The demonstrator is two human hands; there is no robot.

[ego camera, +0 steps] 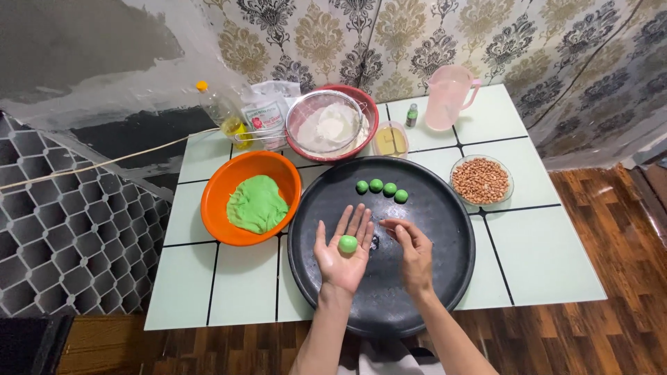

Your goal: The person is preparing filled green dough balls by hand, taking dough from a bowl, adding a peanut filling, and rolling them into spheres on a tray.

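Left hand [342,251] lies open, palm up, over the round black metal tray [445,278], a small green dough ball [347,244] resting on it. Right hand [414,255] hovers just beside, fingers curled. 4 green balls [381,187] line the tray's far side; the orange plastic bowl [222,182] holds green dough [257,203].

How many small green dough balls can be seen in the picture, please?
5. Four green dough balls sit in a row at the far side of the black round tray. One green ball lies on the open left hand. None seem hidden.

Small green-capped bottle [412,114], contents unreadable.
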